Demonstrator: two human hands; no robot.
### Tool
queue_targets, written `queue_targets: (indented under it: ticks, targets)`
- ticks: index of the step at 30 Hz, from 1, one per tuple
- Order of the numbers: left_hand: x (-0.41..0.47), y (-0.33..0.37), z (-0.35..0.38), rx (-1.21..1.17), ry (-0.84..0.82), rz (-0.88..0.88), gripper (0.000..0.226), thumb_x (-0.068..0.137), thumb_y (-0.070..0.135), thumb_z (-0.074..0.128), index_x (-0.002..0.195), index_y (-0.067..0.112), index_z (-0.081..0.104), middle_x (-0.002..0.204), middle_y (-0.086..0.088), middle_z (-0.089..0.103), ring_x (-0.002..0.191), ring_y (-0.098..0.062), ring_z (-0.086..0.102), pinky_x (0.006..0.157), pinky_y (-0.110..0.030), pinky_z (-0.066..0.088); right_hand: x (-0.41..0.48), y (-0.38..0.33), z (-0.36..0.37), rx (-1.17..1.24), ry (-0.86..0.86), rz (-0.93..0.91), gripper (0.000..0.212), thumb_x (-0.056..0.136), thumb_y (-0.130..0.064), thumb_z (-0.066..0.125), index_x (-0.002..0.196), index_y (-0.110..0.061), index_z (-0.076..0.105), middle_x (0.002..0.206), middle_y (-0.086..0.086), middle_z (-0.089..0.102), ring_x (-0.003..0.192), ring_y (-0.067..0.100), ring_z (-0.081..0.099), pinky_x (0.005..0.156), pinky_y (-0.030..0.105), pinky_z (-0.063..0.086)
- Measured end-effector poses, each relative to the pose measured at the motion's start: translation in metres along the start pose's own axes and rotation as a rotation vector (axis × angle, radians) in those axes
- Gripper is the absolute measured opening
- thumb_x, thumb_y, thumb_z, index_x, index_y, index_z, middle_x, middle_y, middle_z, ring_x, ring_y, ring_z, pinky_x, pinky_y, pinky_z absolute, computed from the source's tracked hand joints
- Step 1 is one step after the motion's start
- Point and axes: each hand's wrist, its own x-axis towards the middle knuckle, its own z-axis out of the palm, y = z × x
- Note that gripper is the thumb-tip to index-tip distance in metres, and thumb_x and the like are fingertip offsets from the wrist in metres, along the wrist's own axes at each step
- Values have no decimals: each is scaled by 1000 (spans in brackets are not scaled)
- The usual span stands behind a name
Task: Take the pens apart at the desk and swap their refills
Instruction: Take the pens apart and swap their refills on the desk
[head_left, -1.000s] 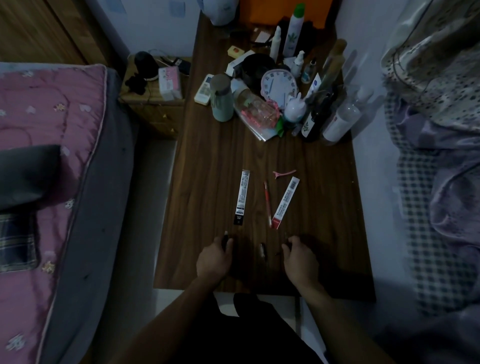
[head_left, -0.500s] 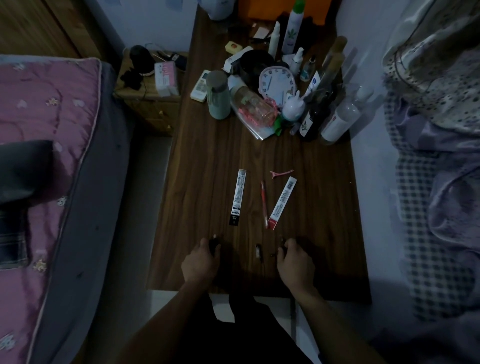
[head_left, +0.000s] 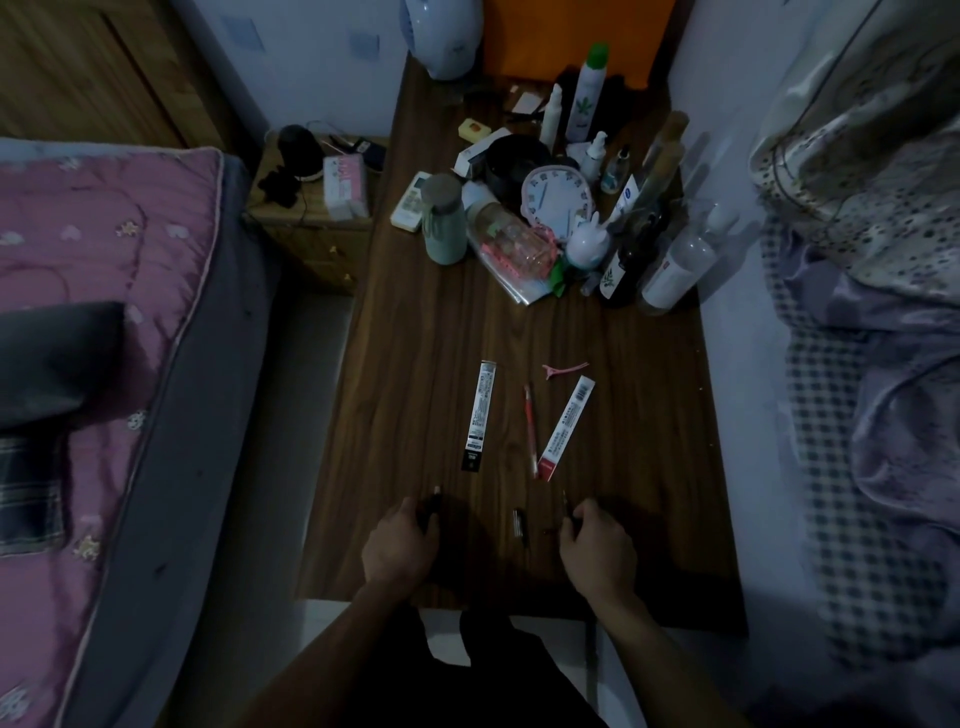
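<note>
Left hand (head_left: 399, 545) and right hand (head_left: 597, 551) apparently clamp their fingers on dark pen pieces (head_left: 434, 503); the slim red refill (head_left: 530, 428) lies ahead, square to the wooden worktop's (head_left: 415, 364) near edge, nearer the right.

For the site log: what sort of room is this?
Most likely a bedroom: a pink-quilted bed beside the wooden desk, a nightstand, and toiletry bottles and a clock at the desk's far end.

Open surface (head_left: 410, 374) is noted down both sides and in the band before the clutter. The far end is blocked by crowded bottles (head_left: 670, 265) and a clock (head_left: 556, 200). The centre is obstructed by a black-ended packet (head_left: 479, 417), a red refill (head_left: 530, 428), a red-ended packet (head_left: 566, 427) and a pink clip (head_left: 565, 369).
</note>
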Motion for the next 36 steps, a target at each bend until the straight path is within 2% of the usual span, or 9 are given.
queue_targets:
  ticks: [3,8,13,16,21,25,30,33,36]
  targets:
    - [4,-2,-8,-43,-45,52,19,87,43,53,92,25,58,89,3,66,71,-13,58,57,-30,45,3,-4,-8,52,23,6,7,92,-30,63,86,-27,59,77,-12,60,69,5,59,60,24,50]
    - [16,11,-21,-118,-64,165,24,86,38,56,106,28,66,90,3,73,82,-16,69,65,-26,49,6,-24,-16,130,64,-8,13,90,-28,65,80,-32,57,68,-16,55,62,-5,50,51,12,32]
    - [35,49,-31,-140,-126,198,14,87,33,56,90,20,62,83,2,67,73,-15,66,66,-38,57,13,-41,-15,228,-38,6,10,93,-29,63,85,-36,61,76,-16,63,69,-4,60,60,19,51]
    - [50,67,-33,-110,-104,202,13,87,31,56,89,18,59,86,0,65,76,-18,64,68,-39,57,23,-55,-14,294,-79,20,6,94,-30,63,91,-35,64,73,-19,61,63,-7,60,50,10,41]
    - [71,91,-31,-84,-33,156,20,88,36,57,95,18,57,97,-2,61,82,-19,61,66,-35,52,33,-61,-13,388,-99,54,6,95,-31,62,99,-34,66,81,-19,62,71,-7,61,56,8,42]
    - [79,105,-23,-64,1,117,25,87,39,56,103,20,55,105,-2,58,86,-20,59,65,-34,49,34,-55,-14,395,-119,67,7,94,-31,63,95,-37,64,80,-23,59,72,-10,57,57,7,39]
    - [82,107,-14,-1,-20,87,41,86,36,61,122,20,49,117,-4,59,101,-24,61,77,-40,55,32,-48,-15,382,-138,52,10,94,-26,63,94,-36,64,80,-22,61,73,-10,59,54,7,39]
    - [83,107,-12,-30,-28,44,43,86,35,59,124,20,46,112,-7,64,96,-27,65,72,-37,53,34,-45,-18,386,-141,50,10,94,-26,62,98,-34,66,83,-22,61,76,-11,58,58,8,41]
    - [85,105,-13,-100,-78,-4,38,85,36,61,117,18,53,104,-6,69,90,-27,67,66,-35,52,38,-46,-21,401,-157,60,11,94,-27,62,98,-37,64,85,-20,61,78,-8,58,63,10,43]
